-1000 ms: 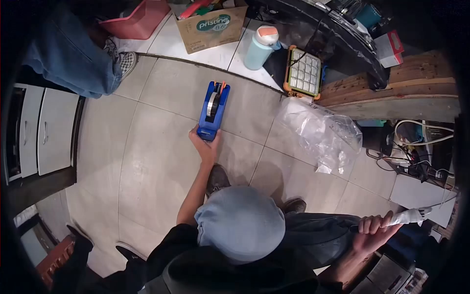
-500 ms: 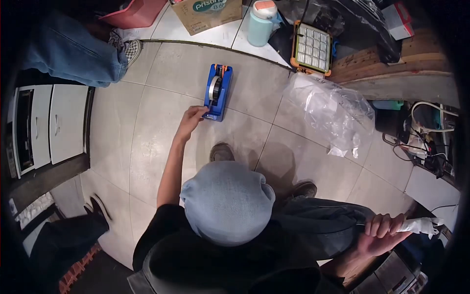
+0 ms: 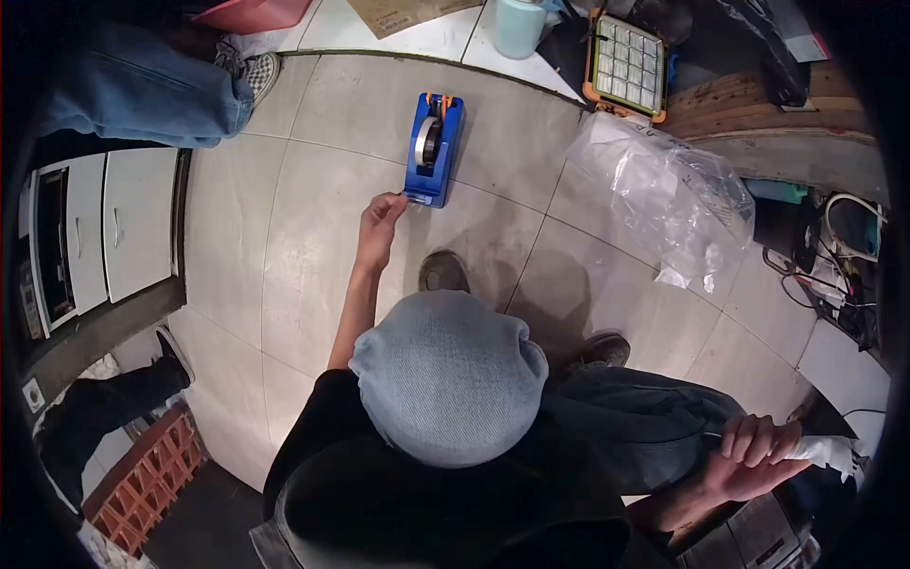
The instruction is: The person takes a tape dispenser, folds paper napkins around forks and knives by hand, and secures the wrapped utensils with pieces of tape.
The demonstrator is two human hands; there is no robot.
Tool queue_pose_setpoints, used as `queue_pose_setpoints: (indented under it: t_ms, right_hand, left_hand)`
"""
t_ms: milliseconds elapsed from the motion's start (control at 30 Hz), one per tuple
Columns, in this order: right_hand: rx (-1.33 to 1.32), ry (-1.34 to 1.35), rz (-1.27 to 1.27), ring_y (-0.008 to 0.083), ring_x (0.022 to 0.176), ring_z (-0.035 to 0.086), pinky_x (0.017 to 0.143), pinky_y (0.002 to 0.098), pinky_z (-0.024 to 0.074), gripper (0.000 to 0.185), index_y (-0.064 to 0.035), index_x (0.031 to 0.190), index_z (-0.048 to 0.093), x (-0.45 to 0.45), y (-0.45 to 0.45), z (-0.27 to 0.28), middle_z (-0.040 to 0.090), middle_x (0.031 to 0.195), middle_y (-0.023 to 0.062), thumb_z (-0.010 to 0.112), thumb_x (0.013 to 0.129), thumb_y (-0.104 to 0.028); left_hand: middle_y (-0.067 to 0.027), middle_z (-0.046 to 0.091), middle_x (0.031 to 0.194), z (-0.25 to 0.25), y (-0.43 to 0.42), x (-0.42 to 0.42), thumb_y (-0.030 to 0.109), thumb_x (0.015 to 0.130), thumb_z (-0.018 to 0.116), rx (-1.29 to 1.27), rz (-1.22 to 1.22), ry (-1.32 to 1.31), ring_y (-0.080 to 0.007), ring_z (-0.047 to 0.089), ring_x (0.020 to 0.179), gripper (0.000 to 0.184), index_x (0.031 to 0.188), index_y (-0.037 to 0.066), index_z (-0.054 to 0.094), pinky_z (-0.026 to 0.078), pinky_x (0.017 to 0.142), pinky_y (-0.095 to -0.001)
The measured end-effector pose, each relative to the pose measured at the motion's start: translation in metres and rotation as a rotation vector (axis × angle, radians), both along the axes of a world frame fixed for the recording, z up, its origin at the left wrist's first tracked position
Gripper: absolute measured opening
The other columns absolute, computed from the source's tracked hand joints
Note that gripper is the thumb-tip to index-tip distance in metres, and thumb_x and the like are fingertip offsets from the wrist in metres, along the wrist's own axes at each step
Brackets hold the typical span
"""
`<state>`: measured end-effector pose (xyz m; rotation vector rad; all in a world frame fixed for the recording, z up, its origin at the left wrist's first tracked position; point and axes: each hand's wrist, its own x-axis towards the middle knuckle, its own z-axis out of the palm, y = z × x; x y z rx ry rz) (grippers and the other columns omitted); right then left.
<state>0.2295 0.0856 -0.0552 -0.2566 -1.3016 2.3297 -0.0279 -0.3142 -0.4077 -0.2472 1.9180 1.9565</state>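
Observation:
A blue tape dispenser (image 3: 449, 142) with a roll of tape (image 3: 427, 142) in it stands on the tiled floor in front of me. My left hand (image 3: 379, 232) is closed in a pinch at its near end, on what looks like the clear end of the adhesive tape by the cutting edge. Off to the right, my right hand (image 3: 754, 460) is wrapped round a white crumpled wrapped piece (image 3: 823, 452), whose far end sticks out past the fingers. What lies inside the wrapping is hidden. My denim-covered knee (image 3: 450, 379) is raised between the hands.
A clear plastic bag (image 3: 668, 194) lies on the floor to the right. Beyond it stand an orange-framed lamp (image 3: 626, 66) and a light-blue jug (image 3: 518, 28). Tangled cables (image 3: 834, 275) are at the far right. Other people's legs (image 3: 156, 90) show at left, near white cabinet doors (image 3: 140, 223).
My left hand has drawn back slightly from the dispenser toward me, still pinched. The whole view has shifted with my head. My right hand keeps its hold on the white wrapped piece.

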Motion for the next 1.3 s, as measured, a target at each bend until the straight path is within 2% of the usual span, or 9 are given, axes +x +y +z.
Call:
queue_pose_setpoints:
  t_ms: [33, 200, 267, 900, 967, 1067, 1200, 1267, 1300]
  right_hand:
    - [0.009, -0.014, -0.017, 0.0066, 0.034, 0.015, 0.034, 0.0251, 0.0198, 0.052, -0.0146, 0.073, 0.038, -0.001, -0.001, 0.0, 0.024, 0.044, -0.0037, 0.031, 0.101, -0.058]
    - [0.005, -0.019, -0.017, 0.0067, 0.034, 0.015, 0.034, 0.0251, 0.0197, 0.052, -0.0147, 0.074, 0.038, -0.004, -0.004, -0.001, 0.024, 0.044, -0.0038, 0.031, 0.101, -0.059]
    - [0.032, -0.031, -0.035, 0.0067, 0.034, 0.014, 0.034, 0.0252, 0.0195, 0.052, -0.0148, 0.074, 0.038, -0.005, -0.004, -0.002, 0.024, 0.044, -0.0037, 0.031, 0.101, -0.059]
    - [-0.013, -0.003, 0.027, 0.0081, 0.035, 0.014, 0.036, 0.0265, 0.0182, 0.052, -0.0146, 0.074, 0.039, -0.006, -0.003, -0.002, 0.024, 0.044, -0.003, 0.032, 0.1, -0.059]
    - [-0.035, 0.004, 0.061, 0.0082, 0.035, 0.015, 0.036, 0.0266, 0.0187, 0.052, -0.0149, 0.073, 0.039, -0.007, -0.004, 0.0, 0.025, 0.044, -0.0028, 0.032, 0.1, -0.058]
    - [-0.011, 0.004, 0.022, 0.0083, 0.034, 0.016, 0.035, 0.0264, 0.0188, 0.053, -0.015, 0.071, 0.038, -0.006, -0.007, 0.0, 0.026, 0.043, -0.0029, 0.032, 0.1, -0.059]
    - [-0.008, -0.019, -0.027, 0.0085, 0.034, 0.017, 0.035, 0.0263, 0.0189, 0.052, -0.0151, 0.071, 0.039, -0.003, -0.009, 0.002, 0.026, 0.043, -0.0031, 0.034, 0.1, -0.057]
    - [-0.007, -0.001, 0.001, 0.0088, 0.034, 0.016, 0.036, 0.0265, 0.0199, 0.05, -0.0146, 0.074, 0.041, -0.002, -0.007, 0.0, 0.025, 0.044, -0.0032, 0.035, 0.1, -0.057]
    - [0.003, 0.017, -0.006, 0.0088, 0.034, 0.016, 0.036, 0.0265, 0.0199, 0.05, -0.0146, 0.074, 0.041, -0.005, -0.007, -0.001, 0.025, 0.044, -0.0032, 0.035, 0.1, -0.057]
  left_hand:
    - [0.0017, 0.06, 0.09, -0.005, 0.0, 0.002, 0.017, 0.094, 0.065, -0.078, -0.015, 0.047, -0.007, 0.051, 0.085, 0.013, 0.093, 0.004, 0.065, 0.04, 0.081, -0.0226]
    - [0.0012, 0.06, 0.091, -0.004, 0.01, 0.012, 0.017, 0.096, 0.063, -0.019, 0.05, -0.034, -0.0072, 0.05, 0.087, 0.014, 0.093, 0.003, 0.064, 0.038, 0.083, -0.0241]
    - [-0.0003, 0.063, 0.099, -0.009, 0.009, 0.014, 0.018, 0.096, 0.06, -0.054, 0.033, -0.058, -0.0089, 0.053, 0.098, 0.017, 0.102, 0.003, 0.065, 0.038, 0.094, -0.0267]
    - [-0.0027, 0.065, 0.098, -0.041, -0.003, 0.008, 0.011, 0.095, 0.061, 0.12, 0.006, -0.061, -0.0112, 0.056, 0.098, 0.007, 0.095, 0.005, 0.064, 0.04, 0.094, -0.0266]
    - [-0.0023, 0.066, 0.095, -0.036, -0.003, 0.006, 0.005, 0.092, 0.062, 0.255, 0.053, -0.191, -0.0111, 0.057, 0.092, 0.003, 0.093, 0.005, 0.065, 0.041, 0.089, -0.0255]
    - [-0.0068, 0.067, 0.097, -0.037, -0.007, 0.001, 0.002, 0.09, 0.062, 0.373, 0.063, -0.275, -0.0146, 0.06, 0.094, 0.004, 0.093, 0.003, 0.065, 0.043, 0.093, -0.0268]
    - [-0.01, 0.067, 0.097, -0.053, -0.008, -0.001, 0.005, 0.091, 0.061, 0.356, 0.094, -0.337, -0.0174, 0.061, 0.098, 0.008, 0.096, 0.0, 0.064, 0.043, 0.097, -0.0285]
    - [-0.0133, 0.062, 0.116, -0.084, -0.01, 0.006, 0.007, 0.093, 0.056, 0.384, 0.084, -0.458, -0.0227, 0.06, 0.107, 0.023, 0.112, -0.005, 0.059, 0.043, 0.1, -0.0329]
    - [-0.0133, 0.062, 0.116, -0.08, -0.008, 0.004, 0.007, 0.093, 0.056, 0.393, 0.072, -0.442, -0.0227, 0.06, 0.107, 0.023, 0.112, -0.005, 0.059, 0.043, 0.1, -0.0329]
